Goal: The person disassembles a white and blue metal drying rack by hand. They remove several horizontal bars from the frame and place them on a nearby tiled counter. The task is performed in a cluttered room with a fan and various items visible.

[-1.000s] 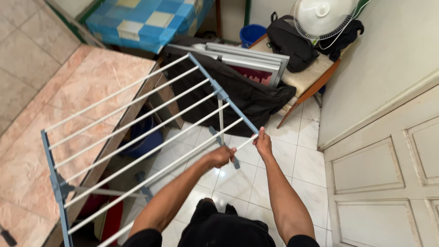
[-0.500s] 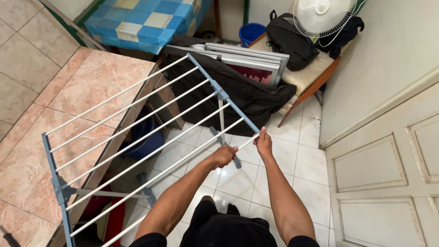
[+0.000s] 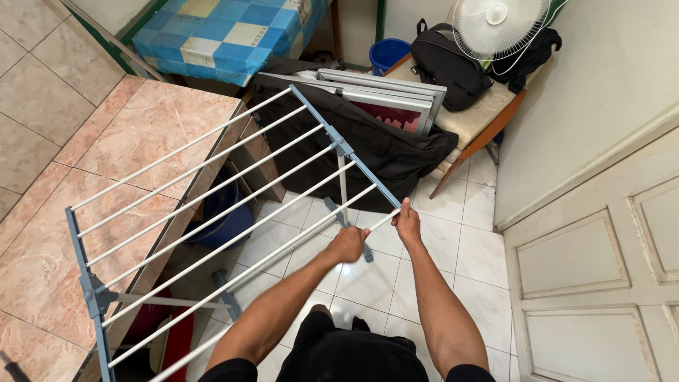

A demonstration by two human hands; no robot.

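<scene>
A drying rack [image 3: 212, 205] with white rods and blue-grey side bars spans the frame's centre-left, opened flat, tilted.

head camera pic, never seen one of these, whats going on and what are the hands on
The camera sits on a person's head and looks down, so the two bare arms at the bottom are that person's own. There is no machine here.

Both hands are on a folding clothes drying rack with white rods and a blue-grey frame. The left hand has a closed grip around the nearest white rod. The right hand holds the rack's near corner.

The rack stands on a white tiled floor beside a pinkish tiled counter. Behind it are a black cloth, a white fan, a black backpack and a blue bucket.
</scene>
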